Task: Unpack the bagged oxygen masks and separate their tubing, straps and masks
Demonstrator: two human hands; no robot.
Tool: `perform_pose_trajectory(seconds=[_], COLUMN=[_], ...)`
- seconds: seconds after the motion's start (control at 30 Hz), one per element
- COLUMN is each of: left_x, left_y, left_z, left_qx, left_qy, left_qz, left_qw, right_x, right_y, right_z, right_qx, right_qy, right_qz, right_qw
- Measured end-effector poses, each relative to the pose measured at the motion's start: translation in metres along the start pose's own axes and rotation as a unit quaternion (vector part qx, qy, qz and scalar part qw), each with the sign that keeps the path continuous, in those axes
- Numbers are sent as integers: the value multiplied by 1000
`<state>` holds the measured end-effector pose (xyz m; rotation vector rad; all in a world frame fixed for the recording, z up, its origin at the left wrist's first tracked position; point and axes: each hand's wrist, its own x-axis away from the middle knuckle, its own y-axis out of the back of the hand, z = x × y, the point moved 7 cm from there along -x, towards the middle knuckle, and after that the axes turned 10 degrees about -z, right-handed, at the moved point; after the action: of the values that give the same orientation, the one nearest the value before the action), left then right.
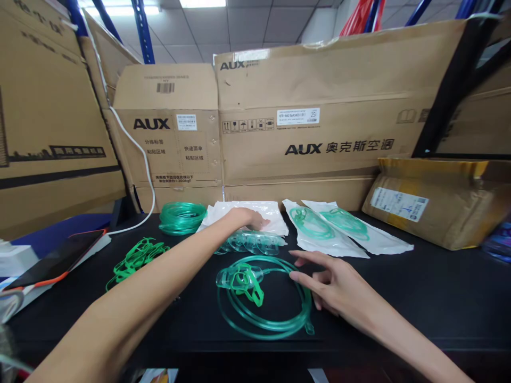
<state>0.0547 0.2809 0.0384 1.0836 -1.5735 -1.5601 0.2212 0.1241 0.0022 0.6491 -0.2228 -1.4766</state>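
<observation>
Brown cardboard boxes (319, 106) back the black tabletop (419, 298), where two white plastic pouches (339, 247) each hold coiled green tubing. Left hand (247, 217) lies flat, gripping nothing, on a stack of flat white bags (275, 210). Right hand (331, 284), fingers spread, rests at the edge of the loose green tube coil with clear mask (279, 329), front centre.

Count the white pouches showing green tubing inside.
2. The nearer pouch lies beyond the right hand; the farther pouch sits right of it. Others may hide under the left hand.

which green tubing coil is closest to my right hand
The wide coil with the mask, beside the right hand; the others sit farther back, one tightly wound, two bagged.
</observation>
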Motion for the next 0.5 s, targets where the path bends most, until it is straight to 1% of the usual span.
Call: perform_pose_trajectory(seconds=[0.07,0.13,0.27,0.33,0.4,0.5], left_x=[3,8,22,32,42,52], left_y=[4,11,30,34,34,26], left_z=[3,12,46,64,78,88], left_qx=[-2,-5,-21,-33,-42,-46], left_qy=[6,16,49,67,83,94], left_qz=[12,16,8,13,23,43], left_qw=[1000,1000,999,997,995,994], right_x=[1,5,14,18,19,17], right_y=[8,12,10,6,-1,-18], right_z=[9,18,38,48,57,61], right_qx=[34,54,48,44,44,64], right_qy=[61,109,189,226,255,288], right_qz=[-43,-57,-31,-14,3,24], right_qw=[997,991,980,973,966,955])
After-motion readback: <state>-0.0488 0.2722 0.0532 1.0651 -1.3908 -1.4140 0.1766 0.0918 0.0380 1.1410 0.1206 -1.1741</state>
